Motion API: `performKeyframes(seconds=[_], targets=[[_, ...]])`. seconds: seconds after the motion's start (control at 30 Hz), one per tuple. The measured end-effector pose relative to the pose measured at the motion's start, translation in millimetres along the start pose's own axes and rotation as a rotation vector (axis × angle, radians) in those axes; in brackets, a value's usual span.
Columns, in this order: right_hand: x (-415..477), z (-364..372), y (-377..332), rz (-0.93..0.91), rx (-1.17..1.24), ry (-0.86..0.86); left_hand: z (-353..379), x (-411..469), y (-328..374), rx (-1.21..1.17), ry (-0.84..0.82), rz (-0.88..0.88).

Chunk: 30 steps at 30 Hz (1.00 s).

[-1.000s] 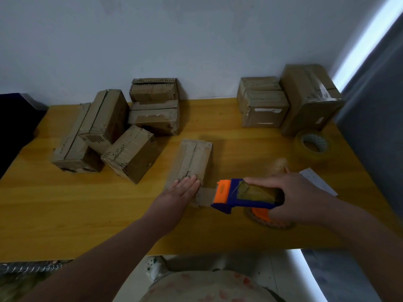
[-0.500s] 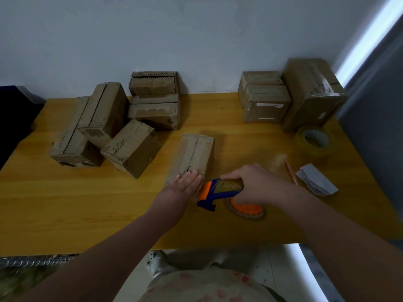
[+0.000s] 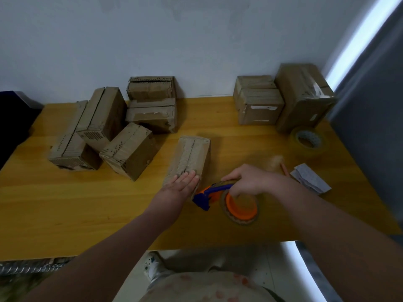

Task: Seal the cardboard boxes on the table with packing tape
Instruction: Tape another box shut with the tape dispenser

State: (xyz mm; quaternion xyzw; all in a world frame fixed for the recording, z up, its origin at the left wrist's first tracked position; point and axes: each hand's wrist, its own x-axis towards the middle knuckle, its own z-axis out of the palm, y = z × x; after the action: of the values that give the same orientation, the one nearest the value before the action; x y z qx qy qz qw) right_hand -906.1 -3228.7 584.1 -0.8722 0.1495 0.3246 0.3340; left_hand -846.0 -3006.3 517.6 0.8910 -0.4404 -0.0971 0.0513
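A small cardboard box (image 3: 190, 156) lies mid-table with its flap seam running away from me. My left hand (image 3: 182, 186) presses flat on its near end, fingers straight. My right hand (image 3: 246, 182) grips a blue and orange tape dispenser (image 3: 214, 195), whose blue nose sits just right of the box's near corner. Its orange roll hub (image 3: 239, 207) hangs low over the wooden table (image 3: 87, 210).
Several more cardboard boxes (image 3: 128, 150) are heaped at the left and back. Two boxes (image 3: 259, 103) and a larger taped one (image 3: 305, 97) stand at the back right. A loose tape roll (image 3: 308, 139), a folded paper (image 3: 311, 180) and a pencil (image 3: 284, 171) lie at the right.
My right hand has brought the dispenser leftward, from well right of the box to its near corner, and tilted it down. The left hand stayed on the box.
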Motion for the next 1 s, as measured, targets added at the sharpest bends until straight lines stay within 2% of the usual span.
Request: performKeyframes(seconds=[0.3, 0.53, 0.63, 0.77, 0.83, 1.0], targets=[[-4.7, 0.2, -9.9, 0.051, -0.060, -0.008, -2.4, -4.6, 2.6, -0.007, 0.002, -0.001], [-2.7, 18.9, 1.4, 0.182, -0.140, -0.023, -9.6, -8.4, -1.6, -0.036, -0.042, 0.061], [-7.5, 16.9, 14.6, 0.162, -0.126, 0.059, -11.5, -7.3, -4.7, -0.018, -0.009, 0.062], [-20.9, 6.8, 19.9, 0.091, 0.026, 0.341, -13.5, -7.4, -6.2, 0.046, 0.199, 0.053], [-22.0, 6.1, 22.8, 0.094, 0.009, 0.441, -14.8, -4.8, -10.3, 0.071, 0.271, 0.083], [-4.2, 17.5, 45.6, 0.145, -0.132, 0.447, -51.9, 6.4, -12.5, 0.021, 0.344, 0.005]])
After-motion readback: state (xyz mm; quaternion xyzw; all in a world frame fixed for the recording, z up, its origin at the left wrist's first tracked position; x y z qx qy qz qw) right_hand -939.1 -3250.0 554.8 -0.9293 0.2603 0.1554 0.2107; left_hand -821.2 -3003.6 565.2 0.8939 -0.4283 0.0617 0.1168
